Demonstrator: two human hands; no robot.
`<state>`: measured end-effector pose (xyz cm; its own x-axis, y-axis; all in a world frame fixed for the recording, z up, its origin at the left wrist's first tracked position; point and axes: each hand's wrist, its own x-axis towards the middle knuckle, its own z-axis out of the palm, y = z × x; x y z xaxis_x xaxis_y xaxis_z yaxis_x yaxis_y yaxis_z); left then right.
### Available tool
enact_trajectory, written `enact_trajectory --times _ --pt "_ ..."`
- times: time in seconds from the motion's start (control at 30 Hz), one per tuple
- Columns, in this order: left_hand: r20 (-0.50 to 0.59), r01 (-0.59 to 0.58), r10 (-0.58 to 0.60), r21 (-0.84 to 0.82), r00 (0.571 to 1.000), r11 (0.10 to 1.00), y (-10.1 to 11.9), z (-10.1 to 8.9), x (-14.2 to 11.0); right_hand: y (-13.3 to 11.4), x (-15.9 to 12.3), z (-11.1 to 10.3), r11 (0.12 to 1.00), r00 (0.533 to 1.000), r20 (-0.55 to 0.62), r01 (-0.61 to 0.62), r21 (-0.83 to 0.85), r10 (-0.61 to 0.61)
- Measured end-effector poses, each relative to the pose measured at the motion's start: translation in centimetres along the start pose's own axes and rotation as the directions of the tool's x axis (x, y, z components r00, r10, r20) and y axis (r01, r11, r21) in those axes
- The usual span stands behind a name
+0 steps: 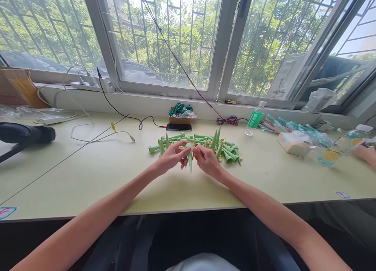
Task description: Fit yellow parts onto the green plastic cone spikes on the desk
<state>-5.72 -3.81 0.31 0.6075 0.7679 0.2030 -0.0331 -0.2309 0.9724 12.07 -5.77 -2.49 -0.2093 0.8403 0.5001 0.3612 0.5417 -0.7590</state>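
Observation:
In the middle of the table, my left hand (173, 154) grips a light green plastic cone (190, 161), its narrow tip pointing down toward me. My right hand (206, 158) is at the cone's upper right side, fingers pinched together; whatever small thing they may hold is hidden. Just behind both hands lies a pile of similar green cone-shaped parts (230, 155), most on their sides. A few cones (215, 138) stand upright with tips up. Small yellowish pieces (241, 159) show among them.
A phone (178, 127) and a small cardboard box (183, 118) lie behind the pile. Right of it stand a bottle (255, 119), a tissue pack (294, 142) and bagged green parts (308, 130). Another person's hand (366, 155) shows at far right. A white cable (102, 135) crosses the left side.

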Motion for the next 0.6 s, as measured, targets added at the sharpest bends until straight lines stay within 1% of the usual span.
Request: enact_trajectory --times 0.2,0.27,0.47,0.6 --pt "-0.013 -0.091 0.095 0.169 0.995 0.981 0.20 0.17 -0.23 0.20 0.05 0.18 0.999 1.000 -0.015 -0.025 0.021 0.025" --pt "-0.021 -0.115 0.122 0.201 0.992 0.973 0.07 0.22 -0.22 0.24 0.06 0.18 0.999 0.999 -0.015 -0.034 0.028 0.034" --pt "-0.031 -0.137 0.150 0.264 0.988 0.955 -0.36 0.24 -0.14 0.05 0.12 0.13 0.996 0.997 -0.006 -0.076 0.057 0.076" --pt "-0.035 -0.148 0.166 0.307 0.985 0.940 -0.55 0.25 -0.13 -0.01 0.16 0.15 0.989 0.995 0.008 -0.096 0.111 0.096"
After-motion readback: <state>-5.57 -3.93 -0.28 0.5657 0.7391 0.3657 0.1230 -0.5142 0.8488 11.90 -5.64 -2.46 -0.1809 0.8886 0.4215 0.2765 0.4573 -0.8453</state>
